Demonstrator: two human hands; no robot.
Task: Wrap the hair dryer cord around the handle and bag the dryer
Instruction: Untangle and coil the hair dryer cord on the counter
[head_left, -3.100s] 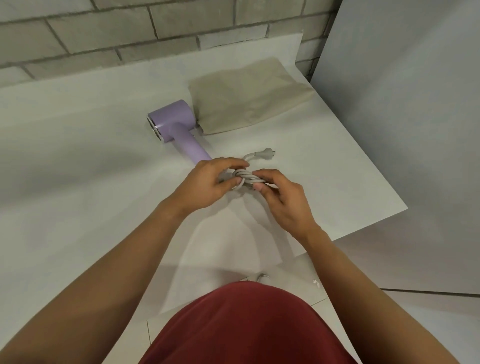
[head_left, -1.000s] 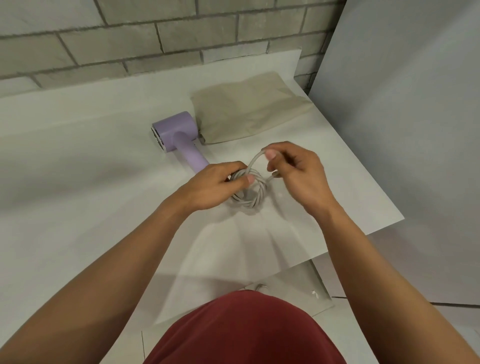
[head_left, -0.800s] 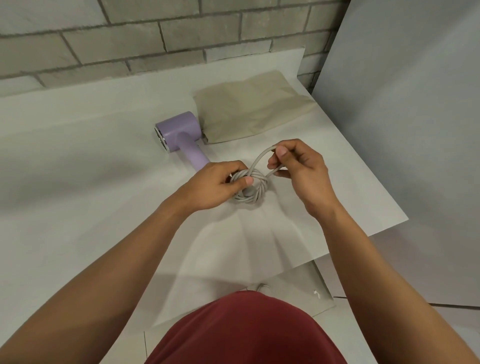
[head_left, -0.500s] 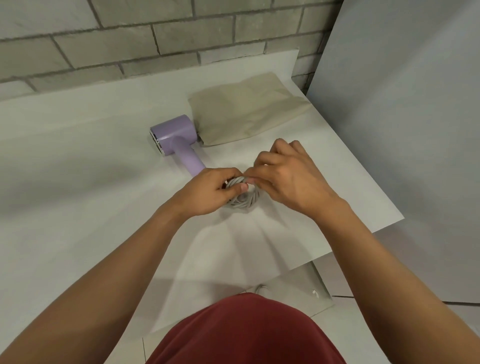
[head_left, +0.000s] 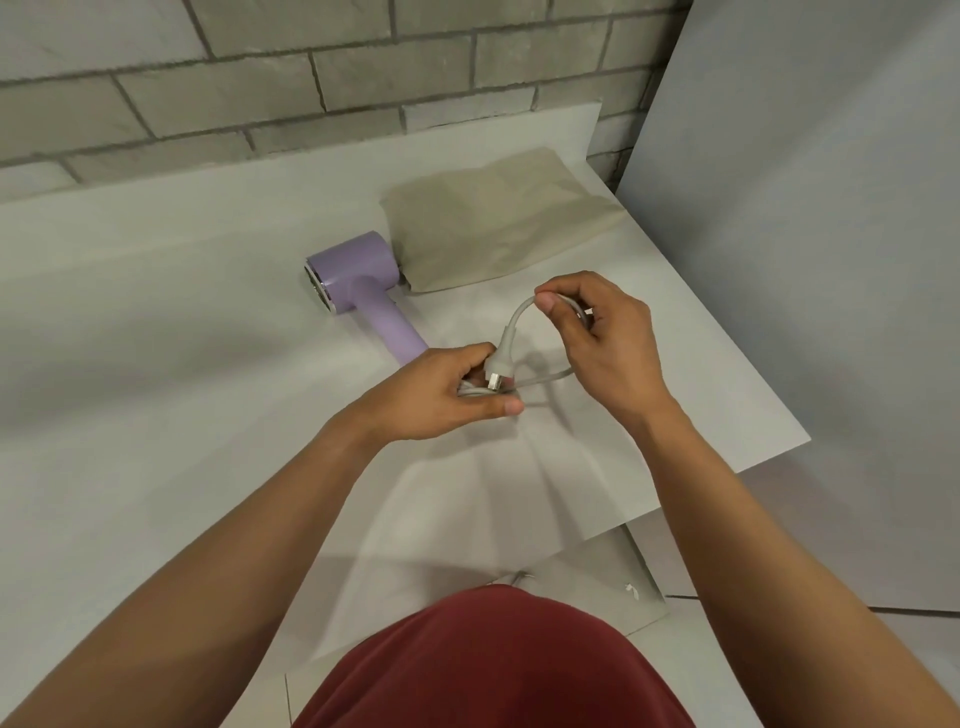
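Observation:
A lilac hair dryer (head_left: 358, 283) lies on the white table, its handle pointing toward me. My left hand (head_left: 441, 395) covers the handle's end and clamps the coiled grey cord (head_left: 475, 391) there. My right hand (head_left: 602, 343) pinches the cord's free end and holds it up in an arch. The plug (head_left: 500, 370) hangs down from that arch, touching my left fingers. A flat beige bag (head_left: 498, 223) lies just behind the dryer's head, its near edge touching it.
The white sheet on the table (head_left: 156, 364) ends at a corner (head_left: 800, 441) to the right. A grey panel (head_left: 805, 260) stands at the right. A brick wall (head_left: 311, 78) runs behind the table.
My right hand has lifted away from the coil to the right, drawing the plug end up into an arch. My left hand still clamps the coil at the handle's end.

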